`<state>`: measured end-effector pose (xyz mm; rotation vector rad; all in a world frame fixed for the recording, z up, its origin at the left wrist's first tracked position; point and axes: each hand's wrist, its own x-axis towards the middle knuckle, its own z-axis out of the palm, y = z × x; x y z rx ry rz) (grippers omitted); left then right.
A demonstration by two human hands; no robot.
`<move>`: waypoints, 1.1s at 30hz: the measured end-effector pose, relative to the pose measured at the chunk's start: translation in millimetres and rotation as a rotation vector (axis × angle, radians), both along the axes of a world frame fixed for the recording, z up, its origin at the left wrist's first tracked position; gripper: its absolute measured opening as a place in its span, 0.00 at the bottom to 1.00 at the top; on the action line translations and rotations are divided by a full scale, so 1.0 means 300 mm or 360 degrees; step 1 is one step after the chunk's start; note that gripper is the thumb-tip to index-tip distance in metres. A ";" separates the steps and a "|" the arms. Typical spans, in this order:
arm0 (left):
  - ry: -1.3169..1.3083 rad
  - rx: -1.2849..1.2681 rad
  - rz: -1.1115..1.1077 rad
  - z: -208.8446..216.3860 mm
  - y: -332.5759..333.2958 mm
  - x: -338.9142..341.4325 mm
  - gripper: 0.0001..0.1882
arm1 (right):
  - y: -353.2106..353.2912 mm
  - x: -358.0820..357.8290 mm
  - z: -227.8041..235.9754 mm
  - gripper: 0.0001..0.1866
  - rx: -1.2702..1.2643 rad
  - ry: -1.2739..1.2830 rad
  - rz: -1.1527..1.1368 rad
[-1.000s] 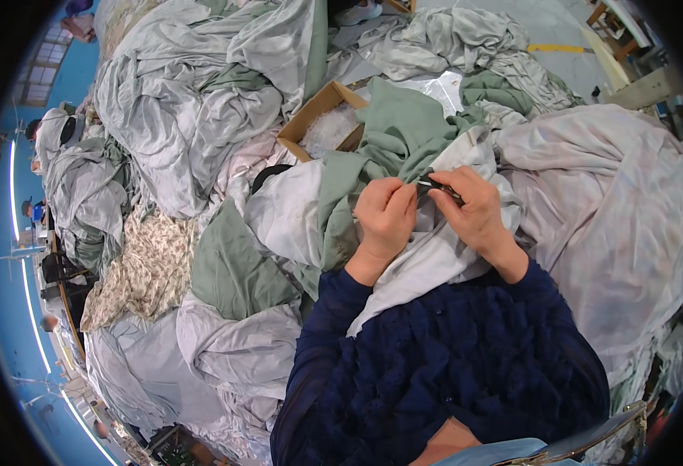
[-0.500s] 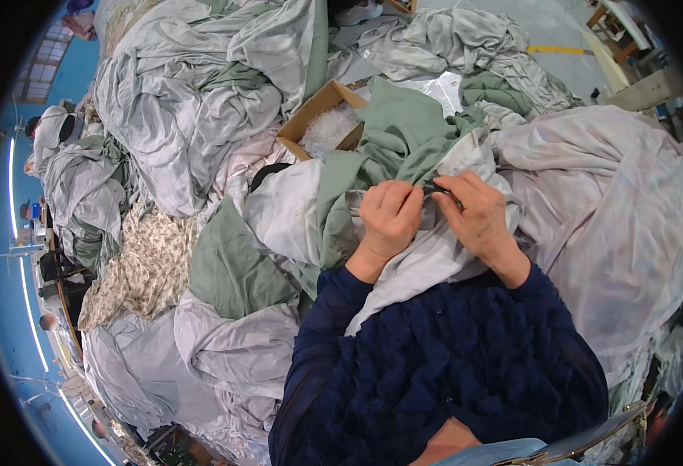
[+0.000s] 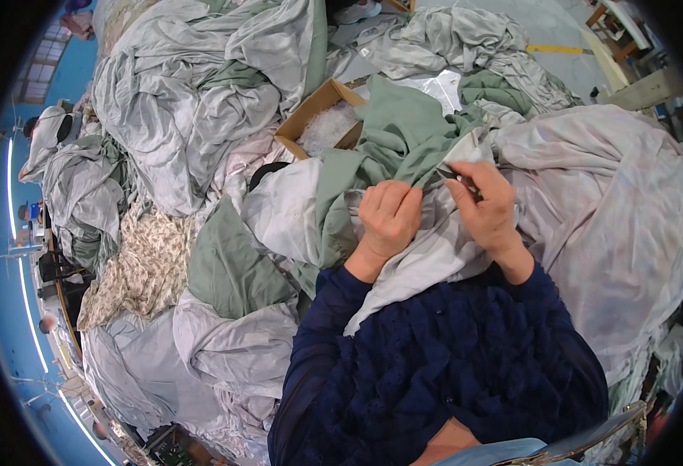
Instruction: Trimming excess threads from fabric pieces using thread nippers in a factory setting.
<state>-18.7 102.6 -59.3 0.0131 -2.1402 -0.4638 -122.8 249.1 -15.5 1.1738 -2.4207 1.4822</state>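
My left hand (image 3: 389, 215) pinches a fold of a pale grey cloth (image 3: 427, 252) that lies across my lap. My right hand (image 3: 485, 203) grips a small dark tool (image 3: 456, 175), likely snips, with its tip at the cloth's edge just right of the left hand's fingers. A sage green cloth (image 3: 404, 140) lies bunched right behind both hands and partly under the grey one. My dark blue knitted sleeves (image 3: 435, 365) fill the lower middle.
An open cardboard box (image 3: 310, 116) with white filling stands behind the green cloth. Heaps of grey, green and floral fabric (image 3: 147, 264) surround me on the left and far side. A large pale pinkish sheet (image 3: 613, 225) is piled at the right. Other people sit far left.
Both hands have stayed close together on the grey cloth, with only small finger shifts at its edge. The piles around have not moved.
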 end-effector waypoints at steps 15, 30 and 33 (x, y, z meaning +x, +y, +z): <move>-0.0654 0.1923 -0.0345 0.245 -0.211 0.011 0.05 | -0.137 -0.370 0.059 0.10 -0.0005 -0.0087 0.1039; -0.1101 0.2275 -0.0568 0.314 -0.367 -0.089 0.11 | -0.246 -0.481 0.147 0.11 0.0053 -0.0895 0.1032; -0.1223 0.2314 -0.0675 0.279 -0.341 -0.089 0.10 | -0.259 -0.465 0.112 0.08 -0.0006 -0.0871 0.0906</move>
